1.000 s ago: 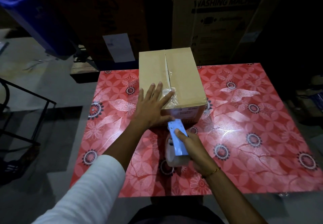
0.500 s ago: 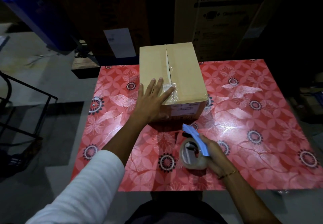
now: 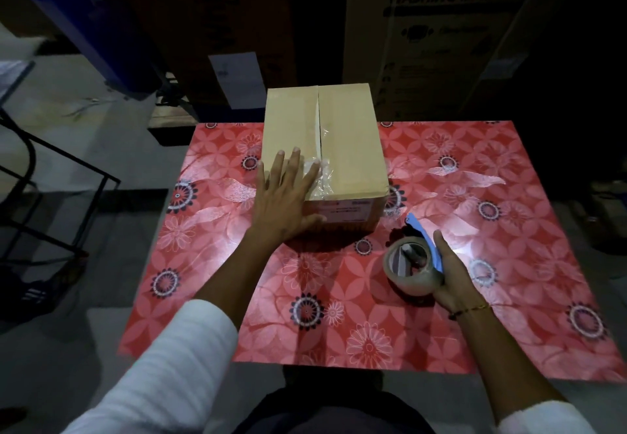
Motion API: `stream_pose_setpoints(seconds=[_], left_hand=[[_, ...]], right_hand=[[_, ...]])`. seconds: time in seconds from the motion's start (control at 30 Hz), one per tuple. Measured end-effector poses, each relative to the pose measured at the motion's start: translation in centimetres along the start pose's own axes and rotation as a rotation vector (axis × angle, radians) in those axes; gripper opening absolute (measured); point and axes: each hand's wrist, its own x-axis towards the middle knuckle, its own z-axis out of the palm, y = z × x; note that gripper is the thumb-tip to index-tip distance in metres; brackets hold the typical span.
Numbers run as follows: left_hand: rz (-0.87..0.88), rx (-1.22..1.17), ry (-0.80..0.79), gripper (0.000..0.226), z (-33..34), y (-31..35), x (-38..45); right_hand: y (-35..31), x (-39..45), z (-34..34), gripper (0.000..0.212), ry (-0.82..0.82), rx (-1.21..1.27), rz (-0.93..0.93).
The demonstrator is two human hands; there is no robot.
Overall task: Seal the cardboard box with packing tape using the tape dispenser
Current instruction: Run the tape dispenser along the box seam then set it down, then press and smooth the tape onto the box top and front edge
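A brown cardboard box [image 3: 349, 148] stands at the far middle of the red flowered table [image 3: 509, 264]. Its two top flaps meet at a centre seam, and clear tape runs along the seam and down over the near edge. My left hand [image 3: 285, 196] lies flat with spread fingers on the box's near left corner, its thumb against the front face. My right hand [image 3: 448, 274] holds the blue tape dispenser [image 3: 415, 260] with its clear tape roll, low over the table to the right of and nearer than the box, apart from it.
A large carton printed "WASHING MACHINE" [image 3: 448, 37] and a dark carton [image 3: 217, 20] stand right behind the table. A blue bin [image 3: 84, 23] leans at the far left. A black metal frame [image 3: 40, 182] stands on the floor to the left.
My right hand has pulled the tape dispenser away from the box's front face, down and to the right. My left hand has stayed pressed on the box's near left corner.
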Motion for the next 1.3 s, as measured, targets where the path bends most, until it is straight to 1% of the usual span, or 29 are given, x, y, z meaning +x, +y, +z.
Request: stream_pose_setpoints(seconds=[0.03, 0.13, 0.2, 0.27, 0.33, 0.47, 0.5, 0.6, 0.63, 0.7, 0.77, 0.83, 0.93, 1.03, 1.13, 1.3], left_hand=[[-0.027, 0.001, -0.001, 0.112, 0.1, 0.3, -0.2], [-0.104, 0.016, 0.010, 0.125, 0.2, 0.9, -0.6], [-0.144, -0.003, 0.002, 0.129, 0.2, 1.3, -0.8], [-0.176, -0.020, -0.012, 0.130, 0.1, 1.6, -0.9], [-0.200, -0.031, -0.024, 0.131, 0.2, 1.8, -1.0], [-0.229, -0.051, -0.045, 0.129, 0.5, 2.0, -1.3], [-0.235, -0.056, -0.048, 0.128, 0.6, 2.0, -1.5], [-0.250, -0.078, -0.032, 0.123, 0.7, 2.1, -2.2], [-0.255, -0.088, -0.024, 0.122, 0.8, 2.1, -2.5], [-0.258, -0.110, -0.016, 0.119, 1.0, 1.8, -3.0], [-0.240, -0.145, -0.018, 0.115, 1.0, 1.4, -3.2], [-0.217, -0.194, -0.038, 0.111, 0.6, 1.0, -3.1], [-0.217, -0.275, -0.073, 0.108, -0.4, 0.6, -2.5], [-0.209, -0.275, -0.112, 0.104, -1.2, 0.1, -1.8], [-0.174, -0.242, -0.121, 0.102, -1.3, -0.6, -1.8], [-0.116, -0.158, -0.158, 0.109, -0.7, -1.1, -1.7]], right_hand=[[-0.6, 0.0, -0.1, 0.093, 0.004, -0.075, -0.023], [-2.7, -0.1, -0.3, 0.066, 0.047, -0.405, -0.091], [-3.8, -0.1, -0.5, 0.048, 0.074, -0.549, -0.136], [-4.4, 0.3, -0.9, 0.029, 0.091, -0.669, -0.220], [-4.5, 0.8, -1.4, 0.022, 0.115, -0.816, -0.307], [-4.3, 1.6, -1.9, 0.023, 0.225, -1.074, -0.371], [-4.4, 1.7, -2.0, 0.028, 0.244, -1.130, -0.392], [-4.5, 2.4, -1.8, 0.050, 0.280, -1.361, -0.492], [-4.7, 2.5, -1.4, 0.052, 0.293, -1.404, -0.528], [-5.3, 2.0, 0.8, 0.042, 0.291, -1.409, -0.657], [-5.9, 0.8, 3.9, 0.032, 0.243, -1.374, -0.870], [-6.4, -0.4, 7.1, 0.026, 0.160, -1.335, -1.067], [-6.2, -0.8, 11.3, 0.031, 0.015, -1.375, -1.214], [-5.2, -0.2, 14.2, 0.034, -0.109, -1.467, -1.295], [-4.1, 0.6, 15.7, 0.037, -0.199, -1.559, -1.320], [-3.3, 1.3, 15.9, 0.038, -0.149, -1.688, -1.331]])
